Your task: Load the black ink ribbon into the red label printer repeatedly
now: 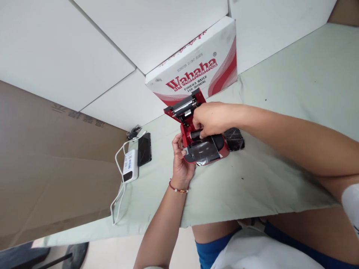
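Note:
A red-and-black device [223, 149] that looks like a small printer rests on the cloth with its hinged lid [185, 106] raised. Inside the lid are a dark roller and metal parts. Shiny black film [206, 150] lies across the body and hangs over its front edge. My left hand [181, 157] is closed around the device's left side, thumb on the near corner. My right hand [211, 118] reaches into the open device from the right, its bent fingers closed at a small black roll [194, 135]; the fingertips are partly hidden. A crumpled black piece [235, 139] lies beside the device.
Behind the device a white-and-red Wahaha carton [193, 71] leans against white panels. To the left lie a white power bank [130, 164], a white cable [116, 205] and a black phone [145, 149]. A large brown cardboard box [61, 164] borders the table's left side.

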`<state>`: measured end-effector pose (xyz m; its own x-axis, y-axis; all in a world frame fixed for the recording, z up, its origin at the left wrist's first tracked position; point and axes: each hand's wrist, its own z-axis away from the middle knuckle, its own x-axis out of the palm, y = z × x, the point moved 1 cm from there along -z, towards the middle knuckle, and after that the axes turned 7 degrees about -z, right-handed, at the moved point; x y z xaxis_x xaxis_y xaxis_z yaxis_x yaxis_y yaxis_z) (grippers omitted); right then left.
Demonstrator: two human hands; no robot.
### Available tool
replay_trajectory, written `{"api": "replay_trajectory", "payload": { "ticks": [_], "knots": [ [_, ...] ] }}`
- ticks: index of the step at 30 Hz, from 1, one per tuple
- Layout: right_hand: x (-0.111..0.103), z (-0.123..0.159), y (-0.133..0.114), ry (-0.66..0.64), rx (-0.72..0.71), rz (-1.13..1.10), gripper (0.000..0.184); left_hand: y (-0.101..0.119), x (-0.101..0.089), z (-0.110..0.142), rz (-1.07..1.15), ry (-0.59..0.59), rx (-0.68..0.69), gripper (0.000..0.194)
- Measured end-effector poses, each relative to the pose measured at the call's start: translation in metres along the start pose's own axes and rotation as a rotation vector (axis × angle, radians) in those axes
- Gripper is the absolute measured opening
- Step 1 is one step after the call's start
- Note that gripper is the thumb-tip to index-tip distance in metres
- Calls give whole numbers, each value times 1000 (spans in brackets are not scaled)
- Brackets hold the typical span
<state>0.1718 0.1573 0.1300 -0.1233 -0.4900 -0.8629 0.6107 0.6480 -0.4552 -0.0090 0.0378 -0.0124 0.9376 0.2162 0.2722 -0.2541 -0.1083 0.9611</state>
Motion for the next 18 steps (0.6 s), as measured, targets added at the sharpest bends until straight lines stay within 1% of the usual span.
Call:
{"api": "replay_trajectory", "payload": {
  "ticks": [3,5,7,9,11,13,14,15,17,18],
  "knots": [
    [-23,20,10,33,-98,-94,32,1,2,0,9,7,20,55],
    [-40,33,26,40,-115,-126,40,1,3,0,15,3,23,54],
    [-53,40,50,20,-111,-134,45,1,2,0,28,3,15,54],
    [-59,37,81,-14,-65,-102,45,1,2,-1,38,5,7,55],
    [-54,25,114,-39,67,-15,41,0,1,-1,27,3,9,55],
    [-43,6,143,-48,228,69,39,0,0,-1,6,2,17,55],
    [-36,-4,154,0,264,87,41,0,-1,-1,1,3,20,55],
    [-29,-13,162,78,269,91,43,0,-1,-1,2,6,20,55],
    [-17,-26,171,235,265,83,47,0,-1,-1,11,7,17,56],
    [-12,-31,173,293,263,79,48,0,-1,-1,13,5,15,57]
  ]
}}
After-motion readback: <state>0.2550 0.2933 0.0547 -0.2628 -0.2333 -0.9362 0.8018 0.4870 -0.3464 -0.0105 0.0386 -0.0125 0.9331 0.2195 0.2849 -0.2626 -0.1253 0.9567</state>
